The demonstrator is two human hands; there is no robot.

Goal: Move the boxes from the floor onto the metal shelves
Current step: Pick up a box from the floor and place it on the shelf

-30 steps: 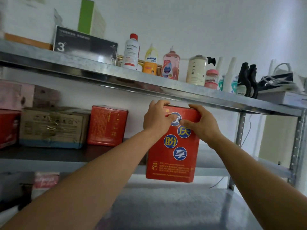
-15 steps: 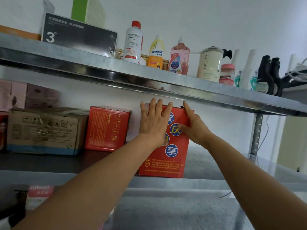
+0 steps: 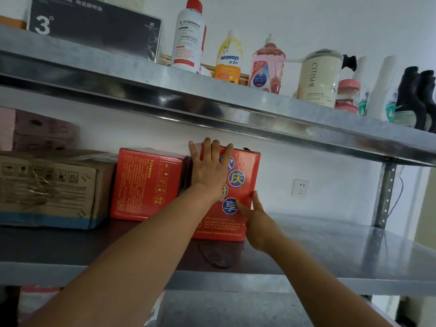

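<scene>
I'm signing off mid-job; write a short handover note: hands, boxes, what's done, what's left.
Left hand: flat, fingers straight, on the front of the red box with blue circles.
Right hand: fingers straight against that box's lower right edge.
Done: this box stands upright on the middle shelf, beside a second red box and a cardboard box.
Left: let go; the floor is out of view.

Bare left hand [image 3: 208, 172], bare right hand [image 3: 258, 221]
</scene>
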